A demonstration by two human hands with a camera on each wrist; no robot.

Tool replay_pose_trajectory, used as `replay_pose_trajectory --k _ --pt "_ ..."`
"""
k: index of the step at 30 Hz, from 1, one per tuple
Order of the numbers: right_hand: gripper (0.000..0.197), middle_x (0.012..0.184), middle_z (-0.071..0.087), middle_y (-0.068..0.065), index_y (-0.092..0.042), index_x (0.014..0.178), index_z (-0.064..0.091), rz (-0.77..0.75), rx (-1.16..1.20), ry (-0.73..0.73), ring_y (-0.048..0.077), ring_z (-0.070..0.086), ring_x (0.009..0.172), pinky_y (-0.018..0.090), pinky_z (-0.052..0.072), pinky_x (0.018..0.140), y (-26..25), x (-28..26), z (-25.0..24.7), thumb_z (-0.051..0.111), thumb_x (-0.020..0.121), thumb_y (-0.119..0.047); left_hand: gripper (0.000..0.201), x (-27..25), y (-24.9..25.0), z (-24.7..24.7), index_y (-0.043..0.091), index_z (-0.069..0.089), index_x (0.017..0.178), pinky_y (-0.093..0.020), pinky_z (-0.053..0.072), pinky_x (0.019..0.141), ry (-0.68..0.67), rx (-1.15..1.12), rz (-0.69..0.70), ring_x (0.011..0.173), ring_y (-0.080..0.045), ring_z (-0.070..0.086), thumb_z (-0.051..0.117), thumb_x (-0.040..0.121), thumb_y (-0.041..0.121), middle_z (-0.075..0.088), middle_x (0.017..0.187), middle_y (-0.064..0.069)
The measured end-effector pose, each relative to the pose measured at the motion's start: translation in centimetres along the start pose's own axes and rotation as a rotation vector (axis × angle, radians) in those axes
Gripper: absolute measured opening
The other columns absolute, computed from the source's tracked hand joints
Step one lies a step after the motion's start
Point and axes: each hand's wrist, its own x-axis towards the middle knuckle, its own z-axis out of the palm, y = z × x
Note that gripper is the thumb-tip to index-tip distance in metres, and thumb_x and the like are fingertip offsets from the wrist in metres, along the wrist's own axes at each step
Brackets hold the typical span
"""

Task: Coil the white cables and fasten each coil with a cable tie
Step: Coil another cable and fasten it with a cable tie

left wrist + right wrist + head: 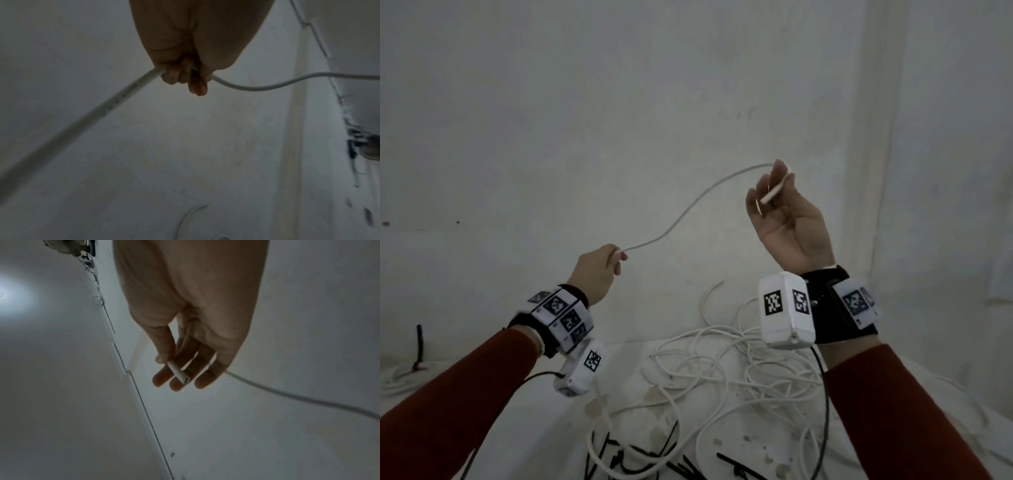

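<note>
A white cable hangs in the air between both raised hands. My left hand grips it in a fist; in the left wrist view the cable runs out both sides of the curled fingers. My right hand, palm towards me, pinches the cable's cut end between thumb and fingers. In the right wrist view the short end piece lies across the fingers, and the cable trails off to the right. Below lies a tangle of white cables.
Black cable ties lie scattered on the white surface near its front. A black cord runs down from the right wrist camera. A white wall stands close behind. More white cable lies at the far left.
</note>
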Motion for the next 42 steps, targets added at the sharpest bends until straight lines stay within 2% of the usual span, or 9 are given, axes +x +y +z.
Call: replay_pose_trajectory --k 4,11,15,18,21,27,35,39,42 --pt "0.01 0.089 0.074 0.005 -0.008 0.091 0.055 -0.215 -0.193 0.034 0.017 0.07 0.08 0.03 0.057 0.08 0.7 1.4 0.4 0.047 0.096 -0.005 0.022 -1.6 2.3 0.9 0.013 0.058 0.089 -0.015 0.032 0.052 -0.088 0.061 0.205 0.056 -0.006 0.043 0.039 0.1 0.016 0.053 0.068 0.003" --pt "0.019 0.085 0.071 0.006 -0.013 0.085 0.047 -0.5 -1.253 0.028 0.019 0.071 0.077 0.043 0.057 0.082 1.1 3.3 -2.6 0.046 0.096 0.002 0.021 -2.4 4.9 1.0 0.007 0.061 0.088 -0.018 0.034 0.057 -0.092 0.093 0.43 0.059 -0.017 0.046 0.043 0.097 0.01 0.052 0.068 0.002" --pt "0.01 0.095 0.072 0.002 -0.015 0.093 0.044 -0.346 -1.994 -0.295 0.02 0.069 0.078 0.039 0.055 0.073 0.5 2.2 -4.1 0.045 0.097 -0.006 0.021 -2.1 5.4 0.5 0.006 0.061 0.086 -0.027 0.04 0.059 -0.047 0.103 0.548 0.06 -0.019 0.051 0.041 0.092 0.007 0.053 0.069 0.003" --pt "0.008 0.097 0.072 -0.002 -0.016 0.094 0.04 -0.081 -2.238 -0.504 0.022 0.065 0.078 0.036 0.05 0.07 0.1 1.0 -4.1 0.041 0.098 -0.009 0.027 -1.7 5.9 -0.3 0.007 0.06 0.083 -0.031 0.043 0.059 0.006 0.107 0.611 0.06 -0.02 0.052 0.034 0.088 0.016 0.058 0.069 -0.003" --pt "0.011 0.075 0.06 -0.01 -0.013 0.094 0.046 0.117 -2.16 -0.523 0.012 0.057 0.068 0.031 0.042 0.067 -0.2 -0.2 -3.8 0.038 0.101 -0.016 0.035 -1.0 6.5 -1.0 0.005 0.062 0.088 -0.034 0.046 0.058 0.052 0.127 0.631 0.062 -0.021 0.052 0.032 0.089 0.023 0.059 0.072 -0.006" --pt "0.048 0.055 0.046 -0.01 -0.017 0.074 0.063 0.063 -2.116 -0.475 0.001 0.046 0.053 0.022 0.03 0.058 -0.8 -1.8 -2.9 0.03 0.103 -0.038 0.045 1.0 8.8 -1.3 0.012 0.063 0.1 -0.033 0.042 0.055 0.147 0.209 0.574 0.065 -0.022 0.049 0.029 0.094 0.042 0.056 0.082 -0.006" --pt "0.063 0.039 0.037 -0.008 -0.017 0.044 0.037 0.081 -1.835 -0.374 0.007 0.032 0.039 0.017 0.028 0.053 -1.1 -2.3 -1.6 0.03 0.103 -0.038 0.04 3.0 11.1 -0.3 0.008 0.065 0.098 -0.024 0.027 0.065 0.183 0.079 0.623 0.069 -0.02 0.045 0.038 0.095 0.036 0.051 0.074 -0.004" --pt "0.059 0.04 0.027 -0.007 -0.019 0.045 0.034 0.197 -1.259 -0.267 0.012 0.02 0.039 0.025 0.017 0.045 -0.9 -3.0 -1.1 0.033 0.097 -0.048 0.048 3.2 11.7 -0.6 0.011 0.066 0.103 -0.028 0.031 0.062 0.157 0.091 0.628 0.069 -0.017 0.042 0.031 0.094 0.042 0.043 0.074 0.002" --pt "0.052 0.037 0.022 -0.01 -0.019 0.052 0.046 0.178 -0.765 -0.15 0.008 0.014 0.035 0.025 0.011 0.043 -1.0 -3.0 -0.7 0.035 0.097 -0.041 0.042 2.9 11.2 -0.3 0.02 0.061 0.123 -0.029 0.038 0.062 0.063 0.091 0.63 0.067 -0.018 0.043 0.033 0.096 0.036 0.042 0.076 0.0"
